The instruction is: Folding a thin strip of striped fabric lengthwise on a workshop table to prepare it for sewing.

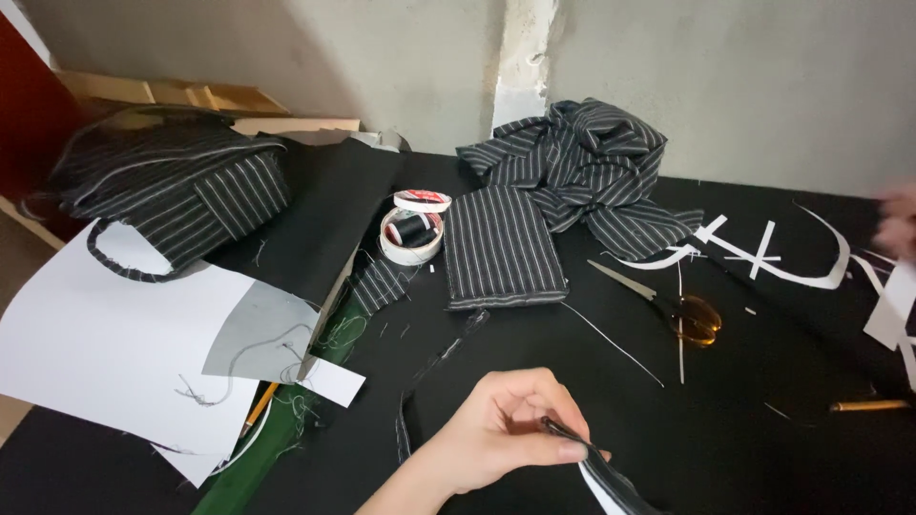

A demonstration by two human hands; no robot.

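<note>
My left hand (506, 434) is low in the middle of the view, over the black table (763, 448). Its thumb and fingers pinch one end of a narrow dark fabric strip (611, 482) with a white underside, which runs down to the right out of view. My right hand (899, 221) is a blur at the far right edge, above white paper strips (763, 253). Whether it holds anything I cannot tell.
Amber-handled scissors (689, 315) lie right of centre. A folded striped cloth (501, 248), a crumpled striped cloth (582, 167), tape rolls (410, 238) around a black thread spool, a striped fabric pile (172, 186), white paper (95, 343), and a pencil (868, 405) surround them.
</note>
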